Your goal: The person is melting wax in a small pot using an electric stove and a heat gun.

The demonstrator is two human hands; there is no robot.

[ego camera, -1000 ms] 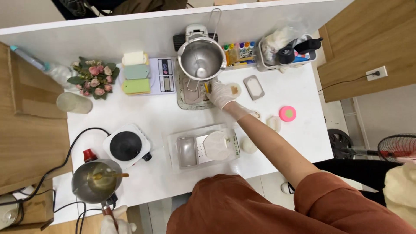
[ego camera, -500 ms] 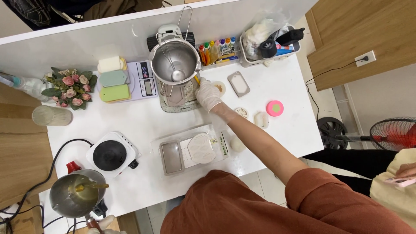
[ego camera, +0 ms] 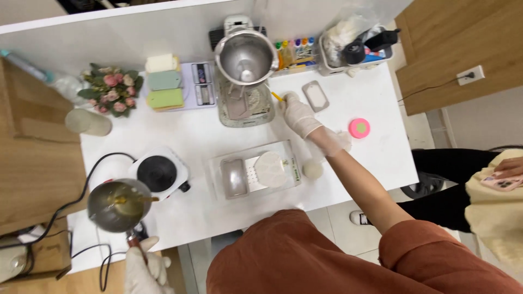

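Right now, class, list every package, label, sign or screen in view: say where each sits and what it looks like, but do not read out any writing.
Digital scale: back of the white table, beside the flowers; flat, pale, small dark display panels.
Clear plastic package: table centre, near edge; rectangular, holding a grey tray and a white round piece, with a green printed strip.
Phone: far right, in another person's hand; pink, its display not visible.

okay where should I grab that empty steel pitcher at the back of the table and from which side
Probably by its wire handle, which rises from the steel pitcher at the far rim. Come from above and behind, since the smooth round wall offers little grip and bottles crowd its right side. The gloved right hand is nearest.
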